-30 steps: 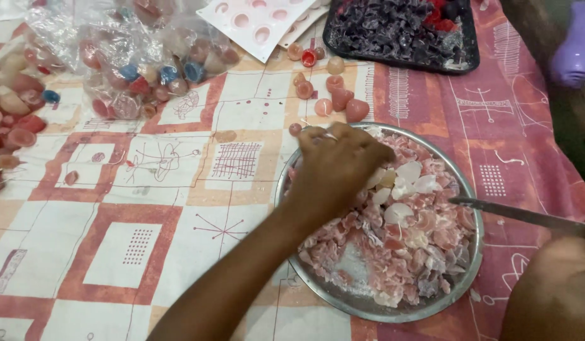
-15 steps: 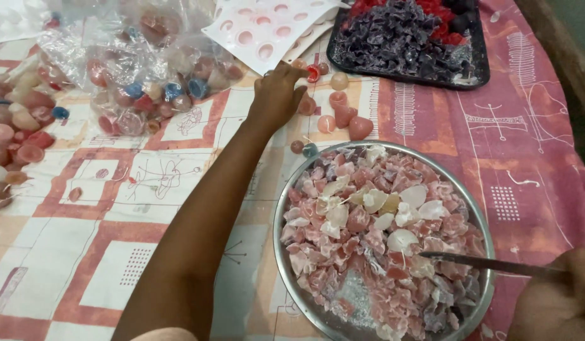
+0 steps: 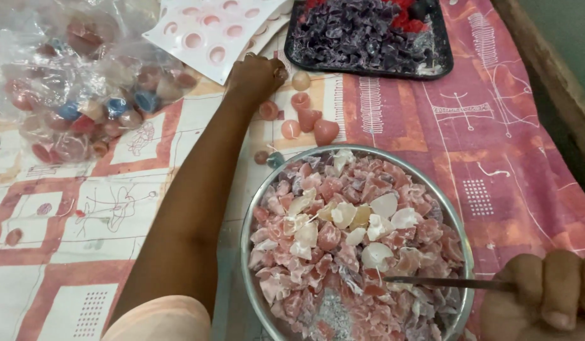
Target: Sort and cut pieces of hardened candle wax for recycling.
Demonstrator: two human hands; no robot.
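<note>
My left hand (image 3: 254, 76) reaches far across the patterned cloth, fingers curled, at a cluster of small pink heart and round shapes (image 3: 308, 117) beside a white mould sheet (image 3: 210, 28). Whether it holds one of them is hidden. My right hand (image 3: 545, 297) at the lower right grips a thin knife (image 3: 444, 283), its blade lying over a round metal bowl (image 3: 244, 252). The bowl is heaped with pink and white broken chunks (image 3: 343, 240).
A black tray (image 3: 445, 63) of purple and red chunks stands at the back. Clear plastic bags (image 3: 84, 95) of coloured small shapes lie at the left. A wooden edge (image 3: 545, 69) runs along the right side of the cloth.
My left hand has left the bowl and stretched away to the small pink shapes by the mould sheet. The knife stays over the bowl.
</note>
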